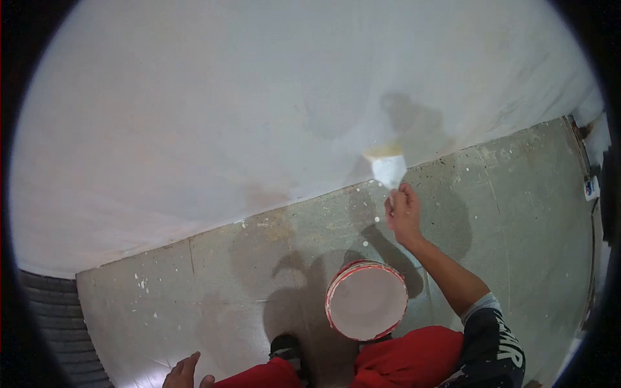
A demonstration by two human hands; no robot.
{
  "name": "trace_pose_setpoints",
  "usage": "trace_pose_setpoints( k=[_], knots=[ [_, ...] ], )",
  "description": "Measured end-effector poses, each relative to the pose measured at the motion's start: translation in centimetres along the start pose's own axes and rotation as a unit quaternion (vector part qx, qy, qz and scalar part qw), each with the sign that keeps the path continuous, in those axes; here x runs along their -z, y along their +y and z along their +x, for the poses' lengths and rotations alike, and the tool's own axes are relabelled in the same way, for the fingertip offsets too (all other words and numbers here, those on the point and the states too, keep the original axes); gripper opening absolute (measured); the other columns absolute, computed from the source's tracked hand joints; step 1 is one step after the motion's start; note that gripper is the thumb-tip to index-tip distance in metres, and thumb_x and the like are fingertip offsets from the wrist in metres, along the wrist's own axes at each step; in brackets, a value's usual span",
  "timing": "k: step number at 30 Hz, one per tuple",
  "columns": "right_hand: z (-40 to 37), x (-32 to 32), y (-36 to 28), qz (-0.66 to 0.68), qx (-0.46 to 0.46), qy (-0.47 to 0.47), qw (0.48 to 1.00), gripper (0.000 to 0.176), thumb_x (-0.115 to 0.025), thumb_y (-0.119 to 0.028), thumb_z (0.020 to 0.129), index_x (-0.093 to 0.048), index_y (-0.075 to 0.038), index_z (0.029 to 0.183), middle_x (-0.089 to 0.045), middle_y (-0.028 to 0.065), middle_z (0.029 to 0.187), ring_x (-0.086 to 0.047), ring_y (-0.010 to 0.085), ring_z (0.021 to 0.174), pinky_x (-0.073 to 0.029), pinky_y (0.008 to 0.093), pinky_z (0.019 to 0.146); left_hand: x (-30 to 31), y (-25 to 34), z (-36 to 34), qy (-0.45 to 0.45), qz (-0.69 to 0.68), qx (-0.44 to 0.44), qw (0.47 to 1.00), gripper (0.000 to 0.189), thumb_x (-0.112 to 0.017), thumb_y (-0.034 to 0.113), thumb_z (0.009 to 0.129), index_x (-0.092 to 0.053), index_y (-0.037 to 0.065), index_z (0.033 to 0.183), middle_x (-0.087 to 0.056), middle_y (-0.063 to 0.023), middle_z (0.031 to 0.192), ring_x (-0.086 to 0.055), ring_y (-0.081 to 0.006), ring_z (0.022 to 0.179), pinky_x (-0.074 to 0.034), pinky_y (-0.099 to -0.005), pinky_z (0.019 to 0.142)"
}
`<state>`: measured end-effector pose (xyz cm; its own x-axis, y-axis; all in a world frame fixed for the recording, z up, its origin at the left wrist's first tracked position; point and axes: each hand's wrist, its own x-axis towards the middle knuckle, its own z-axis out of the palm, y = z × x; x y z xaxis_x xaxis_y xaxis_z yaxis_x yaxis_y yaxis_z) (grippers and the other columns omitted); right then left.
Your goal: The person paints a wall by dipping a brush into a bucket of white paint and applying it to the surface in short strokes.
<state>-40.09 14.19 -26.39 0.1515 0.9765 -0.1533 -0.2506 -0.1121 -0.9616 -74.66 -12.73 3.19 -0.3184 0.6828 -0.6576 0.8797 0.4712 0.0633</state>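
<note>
My right hand (403,215) is closed around the handle of a wide, flat paintbrush (389,171). Its body is white and its yellowish bristle end is at the lower part of the pale wall (213,110). Below that hand stands a round bucket (367,302) with a red, paint-smeared rim, holding pale, whitish paint. At the bottom edge my left hand (184,374) shows in part, fingers apart and nothing in it. It is near my left knee, away from the bucket.
The grey tiled floor (174,304) bears white paint spots and meets the wall along a slanting line. A dark ribbed surface (58,323) lies at the lower left. A white box-like item (591,188) sits at the right edge. My feet are close behind the bucket.
</note>
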Motion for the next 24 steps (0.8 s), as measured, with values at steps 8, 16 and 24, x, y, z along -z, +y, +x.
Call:
trace_pose_setpoints(
  k=[8, 16, 24],
  knots=[
    [1.9, 0.7, 5.0, -0.037, -0.150, -0.047, 0.987, 0.015, -0.051, -0.023, 0.091, -0.043, -0.011, 0.085, -0.044, -0.0007, 0.060, -0.037, 0.0071, 0.042, -0.026, 0.0231, 0.034, -1.3, -2.2, -0.8, -0.005, -0.015, 0.052, 0.999, 0.049, -0.048, 0.029, 0.095, -0.040, 0.007, 0.138, -0.046, -0.0207, 0.136, -0.043, -0.0356, 0.127, -0.034, -0.0409, 0.106],
    [-5.0, 7.1, 3.5, -0.111, -0.272, -0.052, 0.955, 0.022, -0.047, -0.033, 0.089, -0.046, -0.011, 0.087, -0.045, 0.0004, 0.061, -0.042, 0.0109, 0.044, -0.029, 0.0267, 0.037, 0.9, 1.2, -0.7, -0.009, 0.023, -0.057, 0.998, 0.048, -0.048, 0.030, 0.096, -0.042, 0.005, 0.136, -0.048, -0.0220, 0.134, -0.044, -0.0389, 0.125, -0.035, -0.0422, 0.105],
    [-10.3, 6.0, 3.2, 0.066, -0.440, 0.015, 0.895, 0.029, -0.039, -0.039, 0.089, -0.046, -0.015, 0.075, -0.043, -0.0004, 0.057, -0.041, 0.0145, 0.045, -0.035, 0.0312, 0.043, 0.0, -1.9, -2.3, -0.001, 0.068, -0.150, 0.986, 0.050, -0.052, 0.029, 0.093, -0.042, 0.003, 0.135, -0.048, -0.0228, 0.132, -0.045, -0.0391, 0.122, -0.037, -0.0433, 0.103]
  ],
)
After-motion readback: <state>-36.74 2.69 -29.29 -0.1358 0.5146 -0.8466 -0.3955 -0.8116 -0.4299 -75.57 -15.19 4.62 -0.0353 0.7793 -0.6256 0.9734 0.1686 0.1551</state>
